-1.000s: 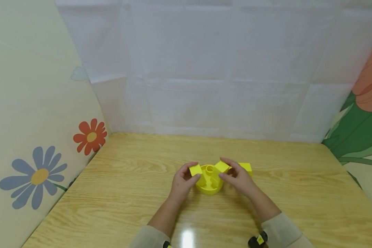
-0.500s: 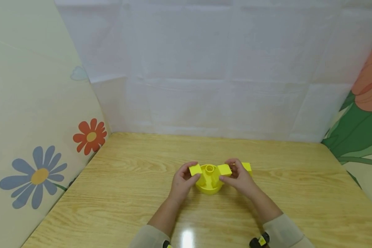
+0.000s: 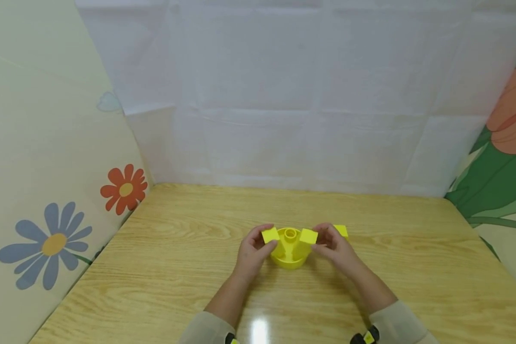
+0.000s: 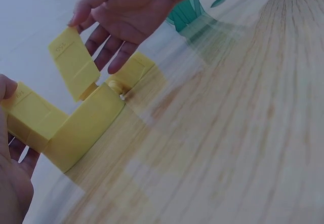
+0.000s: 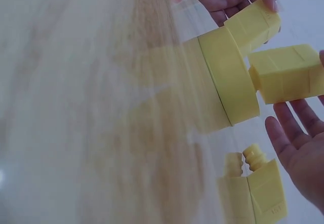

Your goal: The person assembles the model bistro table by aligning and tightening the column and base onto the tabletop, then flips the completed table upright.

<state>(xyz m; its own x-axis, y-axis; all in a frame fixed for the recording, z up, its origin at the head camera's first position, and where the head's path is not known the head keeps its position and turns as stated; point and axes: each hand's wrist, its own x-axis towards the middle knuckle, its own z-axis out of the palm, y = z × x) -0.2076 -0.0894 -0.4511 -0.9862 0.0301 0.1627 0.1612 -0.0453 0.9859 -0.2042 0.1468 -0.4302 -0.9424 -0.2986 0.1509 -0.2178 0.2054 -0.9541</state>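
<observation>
With my left hand [image 3: 251,257] I grip the left yellow block [image 3: 271,234], the thumb on its near side. My right hand [image 3: 338,249] is at the right yellow block [image 3: 308,237] with the fingers loosely bent, and I cannot tell if they pinch it. Both blocks lean outward on the round yellow base [image 3: 289,264], which stands on the wooden table [image 3: 176,258] between my hands. A third yellow block [image 3: 341,230] lies on the table behind my right hand, its threaded neck [image 5: 254,157] turned toward the base
</observation>
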